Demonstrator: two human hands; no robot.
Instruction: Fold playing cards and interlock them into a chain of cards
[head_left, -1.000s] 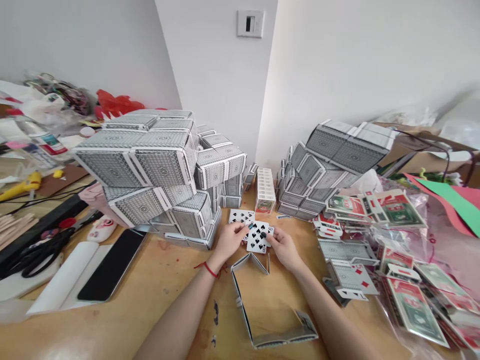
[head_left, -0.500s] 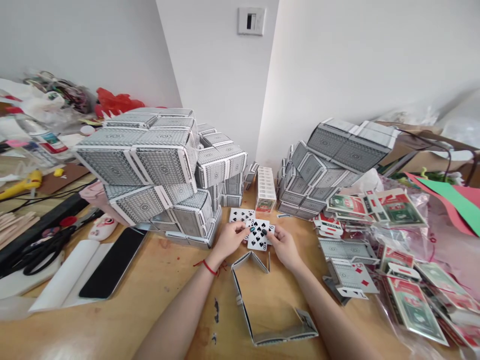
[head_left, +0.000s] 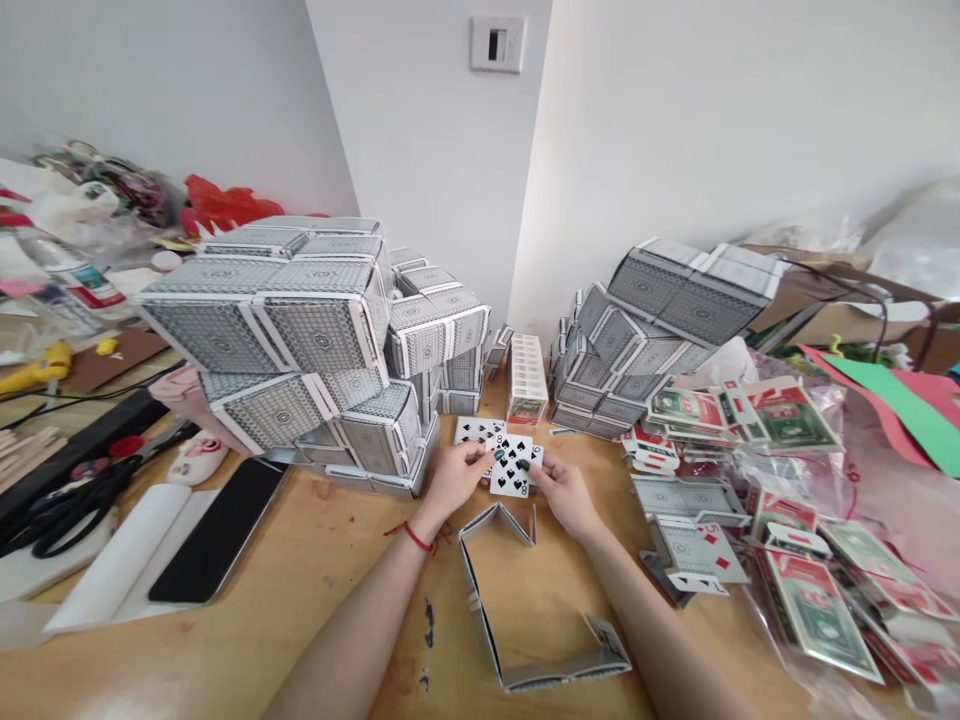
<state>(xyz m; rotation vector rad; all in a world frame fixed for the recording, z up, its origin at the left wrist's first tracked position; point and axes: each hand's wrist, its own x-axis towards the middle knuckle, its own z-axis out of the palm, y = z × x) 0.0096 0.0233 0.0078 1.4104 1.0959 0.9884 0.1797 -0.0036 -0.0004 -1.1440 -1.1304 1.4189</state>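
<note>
Eight of spades (head_left: 511,476) sits near picture center, layered over other cards (head_left: 471,431). Your left hand (head_left: 456,478) pinches its left edge, your right hand (head_left: 564,492) its right; both clamped. Folded-card wall (head_left: 562,673) stands lower center; black phone (head_left: 217,530) lies lower left, well apart.
</note>
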